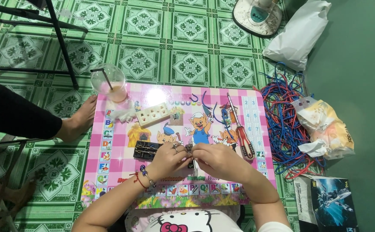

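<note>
Both hands meet over the pink cartoon worktop (114, 159), and the fingers (183, 158) of the left hand (167, 158) and of the right hand (215, 160) are closed together around a small dark part (190, 155) that sits between them; only a thin edge of it shows, so its shape is hard to tell. A second black part (146, 150) lies flat just to the left of the left fingers, with its long axis going left to right, and the left hand is clearly nearer to it. The red-handled screwdriver (242, 134) lies close beyond the right fingers, pointing away from the person. Further beyond the left fingers there is a white socket strip (153, 114) and a plastic cup (109, 81) with a straw. Far on the right side, a pile of red and blue wires (284, 124) rests on the floor.
</note>
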